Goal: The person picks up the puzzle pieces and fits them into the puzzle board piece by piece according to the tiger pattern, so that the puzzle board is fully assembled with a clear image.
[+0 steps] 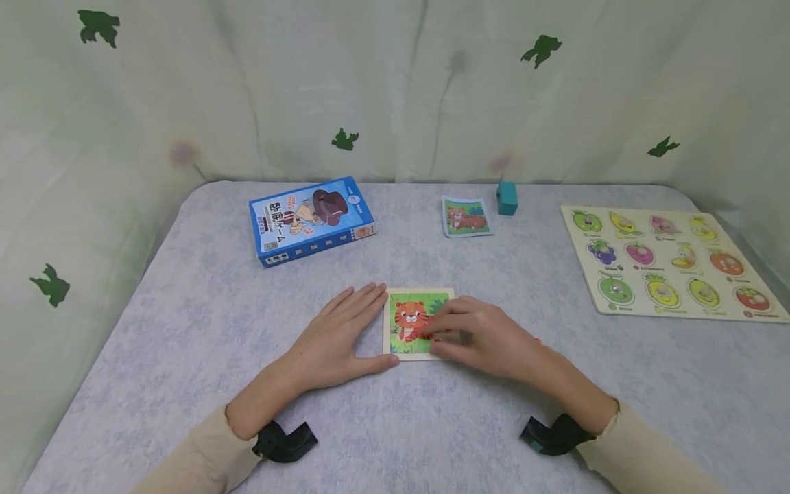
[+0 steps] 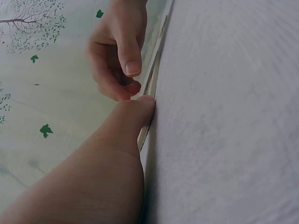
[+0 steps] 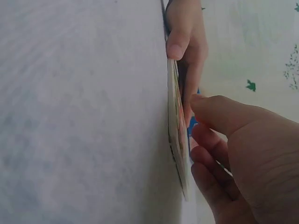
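A small square jigsaw puzzle (image 1: 410,343) in a pale wooden frame lies mid-table in the head view, showing an orange tiger cub on green. My left hand (image 1: 336,336) lies flat with straight fingers along the frame's left edge. Its thumb (image 1: 378,363) touches the lower left corner. Over the puzzle's right half hovers my right hand (image 1: 478,336), fingers loosely bent. In the right wrist view, the right thumb (image 3: 212,109) and fingers stand apart with nothing visible between them. The puzzle's right side is partly hidden under that hand. A bit of something orange (image 1: 538,342) shows behind the right wrist.
Toward the back stand a blue game box (image 1: 311,219), a small tiger picture card (image 1: 467,217) and a teal block (image 1: 507,198). A fruit puzzle board (image 1: 648,264) lies at the right. A patterned curtain (image 1: 395,82) hangs behind the table.
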{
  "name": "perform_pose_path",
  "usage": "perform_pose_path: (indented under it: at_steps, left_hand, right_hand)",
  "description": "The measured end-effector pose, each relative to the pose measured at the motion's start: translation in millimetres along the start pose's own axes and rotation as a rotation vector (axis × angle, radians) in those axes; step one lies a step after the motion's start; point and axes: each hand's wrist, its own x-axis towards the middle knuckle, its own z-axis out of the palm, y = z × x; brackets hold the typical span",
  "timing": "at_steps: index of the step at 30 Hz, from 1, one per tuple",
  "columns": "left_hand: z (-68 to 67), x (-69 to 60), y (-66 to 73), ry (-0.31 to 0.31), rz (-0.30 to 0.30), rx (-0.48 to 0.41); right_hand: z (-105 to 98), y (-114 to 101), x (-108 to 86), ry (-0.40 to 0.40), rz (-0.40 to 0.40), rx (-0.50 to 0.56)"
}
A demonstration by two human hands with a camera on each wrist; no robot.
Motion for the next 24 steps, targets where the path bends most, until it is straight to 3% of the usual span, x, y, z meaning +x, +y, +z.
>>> perform_pose_path:
  at_steps: [6,15,24]
  left_hand:
    - [0.3,0.3,0.3,-0.001,-0.005,0.003]
    - [0.6,0.4,0.7,-0.005,-0.013,0.008]
    - [1.1,0.8,0.5,-0.001,-0.007,-0.003]
  right_hand:
    - [-10,2,-8.2,0.007,0.050,0.001]
    - [-19,8,-23.4,0.069,0.035,-0.029]
    - [-28,12,-39.5,0.081,0.076,-0.062]
